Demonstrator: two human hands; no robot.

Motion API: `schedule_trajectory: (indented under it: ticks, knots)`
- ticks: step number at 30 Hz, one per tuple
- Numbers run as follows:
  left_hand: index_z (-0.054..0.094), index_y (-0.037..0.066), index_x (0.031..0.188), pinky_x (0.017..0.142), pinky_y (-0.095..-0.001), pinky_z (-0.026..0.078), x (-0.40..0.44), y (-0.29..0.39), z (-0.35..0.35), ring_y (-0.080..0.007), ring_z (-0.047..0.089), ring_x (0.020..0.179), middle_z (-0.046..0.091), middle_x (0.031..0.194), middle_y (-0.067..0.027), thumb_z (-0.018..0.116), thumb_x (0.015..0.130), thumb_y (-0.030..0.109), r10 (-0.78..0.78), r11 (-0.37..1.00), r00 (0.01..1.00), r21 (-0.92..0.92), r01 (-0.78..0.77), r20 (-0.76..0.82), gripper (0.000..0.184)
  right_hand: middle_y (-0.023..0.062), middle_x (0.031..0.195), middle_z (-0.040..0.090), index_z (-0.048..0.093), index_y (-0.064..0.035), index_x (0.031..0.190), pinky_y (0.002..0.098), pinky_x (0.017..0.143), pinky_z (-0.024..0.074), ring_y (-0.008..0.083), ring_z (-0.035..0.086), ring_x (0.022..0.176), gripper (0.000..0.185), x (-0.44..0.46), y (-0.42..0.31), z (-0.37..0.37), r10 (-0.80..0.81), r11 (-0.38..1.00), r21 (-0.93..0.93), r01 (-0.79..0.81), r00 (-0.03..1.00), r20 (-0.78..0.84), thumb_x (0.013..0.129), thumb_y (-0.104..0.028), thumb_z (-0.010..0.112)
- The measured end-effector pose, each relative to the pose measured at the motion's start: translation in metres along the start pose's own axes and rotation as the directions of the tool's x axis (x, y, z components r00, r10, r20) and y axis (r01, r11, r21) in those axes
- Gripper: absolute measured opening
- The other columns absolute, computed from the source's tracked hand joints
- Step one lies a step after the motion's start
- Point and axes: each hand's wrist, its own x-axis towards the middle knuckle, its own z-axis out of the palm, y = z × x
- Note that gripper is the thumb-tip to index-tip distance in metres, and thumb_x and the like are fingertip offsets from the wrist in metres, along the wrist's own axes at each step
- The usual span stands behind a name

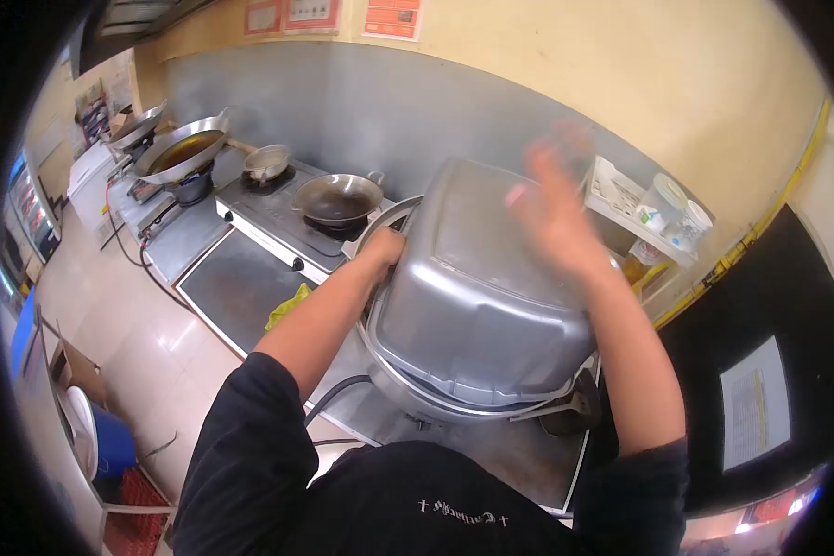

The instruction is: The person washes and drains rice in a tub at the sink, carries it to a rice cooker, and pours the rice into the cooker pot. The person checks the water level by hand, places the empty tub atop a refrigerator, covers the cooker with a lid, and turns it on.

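A large silver metal tub [482, 278] lies upside down, tilted, over a wide metal pan [408, 394] in front of me. At the tub's left edge is my left hand [383, 248], its fingers curled round the rim and partly hidden. Above the tub's right side my right hand [551, 208] is raised, blurred by motion, with its fingers apart and nothing in it. A metal ladle or handle [570, 405] sticks out at the pan's lower right.
A stove [269, 218] at the left holds a wok [336, 197] and a small pot [267, 162]. Farther left is a larger wok with oil [187, 148]. A white wall shelf [635, 208] with containers stands right. A yellow-green cloth [287, 308] lies left of the pan.
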Motion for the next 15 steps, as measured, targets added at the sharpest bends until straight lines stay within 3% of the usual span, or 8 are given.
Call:
schedule_trajectory:
  ticks: [1, 4, 8, 9, 10, 11, 13, 15]
  knots:
    - [0.066, -0.010, 0.102, 0.071, -0.0453, 0.049, 0.006, -0.006, -0.002, -0.0300, 0.064, 0.090, 0.067, 0.099, -0.0200, 0.064, 0.081, 0.016, 0.045, 0.998, 0.998, 0.033, -0.046, 0.036, 0.034, 0.0209, 0.158, 0.018, 0.027, -0.0021, 0.150, 0.0463, 0.119, 0.0113, 0.0342, 0.014, 0.148, 0.068, -0.005, 0.009, 0.011, 0.063, 0.997, -0.068, -0.038, 0.908, 0.414, 0.100, -0.047, 0.037]
    - [0.066, -0.006, 0.109, 0.074, -0.0415, 0.053, 0.016, -0.008, -0.003, -0.0251, 0.066, 0.089, 0.068, 0.102, -0.0194, 0.069, 0.083, 0.015, 0.048, 0.974, 0.987, -0.225, -0.012, 0.154, 0.034, 0.0204, 0.159, 0.017, 0.026, -0.0032, 0.151, 0.0446, 0.119, 0.0120, 0.0339, 0.015, 0.148, 0.067, 0.002, 0.004, -0.021, -0.028, 0.998, -0.060, 0.023, 0.997, -0.077, 0.100, -0.047, 0.036]
    - [0.062, -0.012, 0.113, 0.076, -0.0369, 0.056, -0.023, 0.018, 0.003, -0.0257, 0.068, 0.095, 0.067, 0.107, -0.0220, 0.061, 0.089, 0.012, 0.135, 0.957, 0.971, -0.280, -0.076, 0.195, 0.034, 0.0200, 0.159, 0.015, 0.025, -0.0047, 0.151, 0.0444, 0.119, 0.0120, 0.0335, 0.015, 0.148, 0.067, 0.014, 0.020, -0.013, -0.007, 1.000, -0.011, 0.000, 0.796, -0.605, 0.101, -0.048, 0.036]
    - [0.062, -0.012, 0.113, 0.076, -0.0369, 0.056, -0.025, 0.018, 0.000, -0.0257, 0.068, 0.095, 0.067, 0.107, -0.0221, 0.061, 0.089, 0.012, 0.138, 0.960, 0.973, -0.266, -0.085, 0.188, 0.034, 0.0208, 0.158, 0.017, 0.026, -0.0043, 0.151, 0.0444, 0.119, 0.0130, 0.0341, 0.015, 0.147, 0.067, 0.009, 0.025, 0.007, -0.001, 0.999, -0.043, -0.004, 0.993, -0.122, 0.101, -0.048, 0.037]
    - [0.062, -0.012, 0.113, 0.076, -0.0369, 0.056, -0.025, 0.019, 0.001, -0.0257, 0.068, 0.095, 0.067, 0.107, -0.0221, 0.061, 0.089, 0.012, 0.138, 0.960, 0.971, -0.268, -0.083, 0.196, 0.034, 0.0217, 0.158, 0.018, 0.027, -0.0039, 0.150, 0.0444, 0.119, 0.0140, 0.0346, 0.016, 0.147, 0.067, 0.004, 0.029, 0.017, 0.023, 0.998, -0.059, 0.000, 0.918, 0.396, 0.100, -0.047, 0.039]
    - [0.062, -0.012, 0.113, 0.076, -0.0368, 0.056, -0.025, 0.019, 0.002, -0.0257, 0.068, 0.095, 0.067, 0.108, -0.0221, 0.060, 0.090, 0.012, 0.136, 0.958, 0.969, -0.275, -0.076, 0.206, 0.034, 0.0217, 0.158, 0.018, 0.027, -0.0039, 0.150, 0.0444, 0.119, 0.0140, 0.0346, 0.016, 0.147, 0.067, 0.004, 0.023, 0.006, 0.042, 0.998, -0.063, -0.019, 0.922, 0.386, 0.100, -0.047, 0.039]
    - [0.061, -0.012, 0.114, 0.076, -0.0368, 0.056, -0.025, 0.019, 0.001, -0.0257, 0.068, 0.095, 0.067, 0.108, -0.0221, 0.060, 0.090, 0.013, 0.131, 0.955, 0.965, -0.291, -0.062, 0.226, 0.034, 0.0225, 0.157, 0.021, 0.029, -0.0032, 0.149, 0.0429, 0.119, 0.0153, 0.0348, 0.017, 0.147, 0.069, 0.013, 0.016, -0.015, -0.079, 0.985, -0.172, 0.007, 0.908, -0.412, 0.100, -0.051, 0.038]
    - [0.061, -0.012, 0.114, 0.076, -0.0367, 0.056, -0.025, 0.019, 0.001, -0.0258, 0.068, 0.095, 0.067, 0.108, -0.0221, 0.060, 0.090, 0.013, 0.126, 0.952, 0.963, -0.303, -0.049, 0.239, 0.035, 0.0225, 0.156, 0.021, 0.030, -0.0035, 0.149, 0.0445, 0.118, 0.0159, 0.0352, 0.018, 0.146, 0.069, 0.020, 0.021, -0.015, -0.033, 0.996, -0.087, -0.015, 0.848, -0.530, 0.100, -0.051, 0.038]
